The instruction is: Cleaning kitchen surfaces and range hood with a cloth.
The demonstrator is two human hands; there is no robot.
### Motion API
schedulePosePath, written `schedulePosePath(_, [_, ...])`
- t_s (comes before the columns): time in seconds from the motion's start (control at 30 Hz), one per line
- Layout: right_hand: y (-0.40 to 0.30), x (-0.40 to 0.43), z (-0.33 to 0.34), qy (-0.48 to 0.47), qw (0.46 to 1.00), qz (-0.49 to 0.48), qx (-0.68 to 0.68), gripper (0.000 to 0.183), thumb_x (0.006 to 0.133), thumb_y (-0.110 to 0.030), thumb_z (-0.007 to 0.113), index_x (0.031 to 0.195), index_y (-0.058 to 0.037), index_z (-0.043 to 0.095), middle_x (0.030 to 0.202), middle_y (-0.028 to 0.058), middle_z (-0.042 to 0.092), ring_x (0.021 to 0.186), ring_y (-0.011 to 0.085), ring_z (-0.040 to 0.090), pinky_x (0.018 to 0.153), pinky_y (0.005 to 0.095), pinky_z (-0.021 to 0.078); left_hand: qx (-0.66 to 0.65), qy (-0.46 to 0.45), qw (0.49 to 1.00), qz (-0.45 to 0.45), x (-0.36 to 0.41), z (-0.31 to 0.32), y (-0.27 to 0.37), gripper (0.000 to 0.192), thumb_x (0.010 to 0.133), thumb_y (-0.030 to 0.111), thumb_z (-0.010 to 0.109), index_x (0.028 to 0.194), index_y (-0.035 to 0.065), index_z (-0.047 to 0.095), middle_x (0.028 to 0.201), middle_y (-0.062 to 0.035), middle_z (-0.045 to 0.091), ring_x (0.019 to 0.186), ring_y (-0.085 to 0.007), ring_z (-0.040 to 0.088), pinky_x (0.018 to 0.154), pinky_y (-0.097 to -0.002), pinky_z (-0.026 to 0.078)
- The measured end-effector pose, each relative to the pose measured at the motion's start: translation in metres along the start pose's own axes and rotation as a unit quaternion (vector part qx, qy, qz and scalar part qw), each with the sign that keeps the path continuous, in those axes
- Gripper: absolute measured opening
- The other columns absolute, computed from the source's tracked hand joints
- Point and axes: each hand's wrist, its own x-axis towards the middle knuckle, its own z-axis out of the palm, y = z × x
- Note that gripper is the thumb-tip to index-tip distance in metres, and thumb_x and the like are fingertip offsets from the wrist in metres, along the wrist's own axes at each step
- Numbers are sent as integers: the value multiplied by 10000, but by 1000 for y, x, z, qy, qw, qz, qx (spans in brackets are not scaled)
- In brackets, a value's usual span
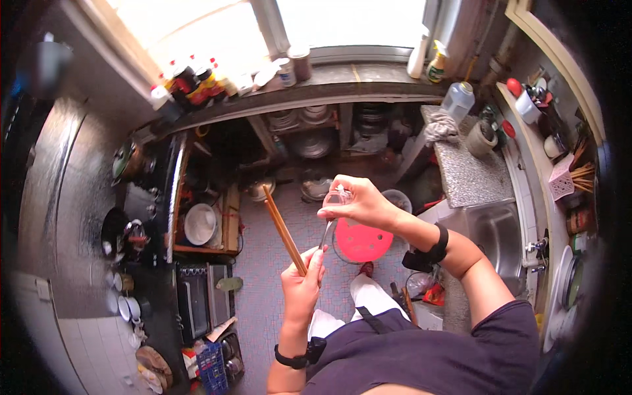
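My left hand (303, 276) grips a pair of wooden chopsticks (284, 229), which point up and away from me. Between the same hand's thumb and finger is a slim metal utensil (326, 234); its far end reaches the underside of what my right hand holds, so its kind cannot be told. My right hand (363, 200) is raised above the floor, its fingers curled around a small clear container (336, 198). Part of that container is hidden behind the fingers. Below my right hand stands a red round stool (365, 242) on the tiled floor (266, 296).
To the right are a metal sink (493, 242) and a speckled counter (476, 173) with a cloth (441, 127) and a plastic jug (458, 101). Bottles (192, 84) line the windowsill. On the left, a white bowl (200, 224) sits in an open cabinet (229, 217) beside an oven (193, 301).
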Motion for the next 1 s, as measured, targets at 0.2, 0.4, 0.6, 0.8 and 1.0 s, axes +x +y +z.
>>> schedulePosePath(0.2, [-5, 19, 136, 73, 957, -114, -256, 309, 913, -315, 656, 830, -23, 605, 623, 138, 619, 552, 224, 631, 519, 344, 468, -29, 68, 995, 67, -66, -110, 1, 217, 977, 145, 574, 1103, -14, 651, 627, 69, 448, 510, 1, 354, 447, -169, 251])
schedulePosePath(0.4, [-8, 6, 301, -17, 972, -78, -219, 364, 900, -388, 663, 837, -31, 636, 578, 154, 580, 498, 230, 590, 491, 371, 444, -23, 220, 967, 129, -143, -247, -5, 227, 991, 163, 546, 1075, -22, 647, 625, 61, 447, 512, -4, 366, 440, -180, 273])
schedulePosePath(0.6, [-27, 11, 446, -117, 956, -120, -240, 382, 862, -431, 690, 815, -56, 633, 598, 176, 589, 541, 337, 604, 507, 406, 456, -8, 317, 929, 191, -191, -338, -27, 210, 984, 151, 557, 1029, -30, 651, 630, 55, 467, 537, -10, 396, 469, -198, 317])
schedulePosePath(0.8, [-16, 62, 516, -79, 907, -241, -336, 183, 878, -264, 673, 880, -84, 640, 663, 191, 629, 611, 354, 646, 523, 426, 487, -40, 405, 897, 171, -216, -413, -40, 225, 981, 171, 566, 1009, -34, 655, 636, 47, 480, 553, -9, 415, 479, -201, 336])
schedulePosePath(1.0, [56, 110, 541, -197, 912, -172, -315, 358, 910, -322, 640, 740, -12, 582, 572, 201, 508, 479, 347, 475, 487, 397, 403, -211, 512, 829, 73, -238, -506, -54, 287, 977, 246, 573, 1033, -27, 645, 621, 48, 452, 500, -22, 387, 430, -190, 285])
